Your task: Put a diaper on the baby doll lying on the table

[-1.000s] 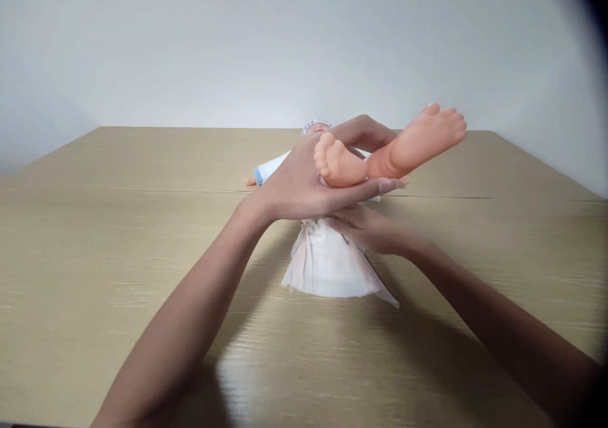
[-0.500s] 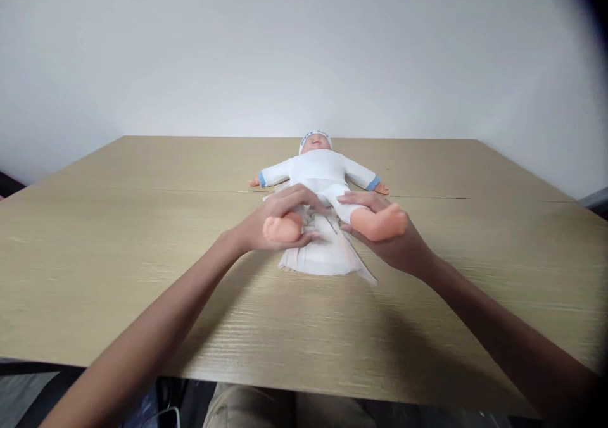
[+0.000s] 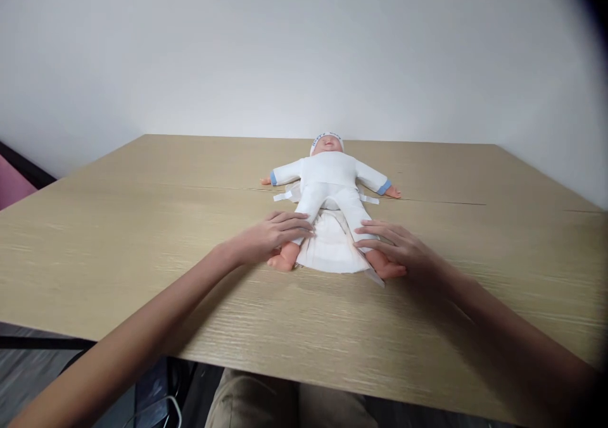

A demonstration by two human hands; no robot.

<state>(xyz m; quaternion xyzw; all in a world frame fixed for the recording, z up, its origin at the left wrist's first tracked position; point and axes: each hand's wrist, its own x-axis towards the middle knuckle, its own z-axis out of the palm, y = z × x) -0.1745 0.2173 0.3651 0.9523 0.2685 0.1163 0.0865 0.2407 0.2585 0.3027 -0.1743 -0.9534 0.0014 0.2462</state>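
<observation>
A baby doll in a white suit with blue cuffs lies on its back, legs spread and feet toward me. Under its hips and between its legs is an unfolded diaper, with tabs sticking out on both sides of the waist. My left hand lies over the doll's lower leg on the left, fingers stretched out. Across the other lower leg rests my right hand, its fingers extended and slightly apart. Both thumbs are hidden. The doll's bare feet show beside my hands.
The doll is on a wooden table with a seam across it. A white wall stands behind the far edge. Below the near edge are my legs and a cable. Something pink is at the far left.
The doll's legs, raised in my hands before, now lie lower on the table. My fingers have loosened and flattened on them. More of the diaper and its tabs shows. The view has shifted slightly.
</observation>
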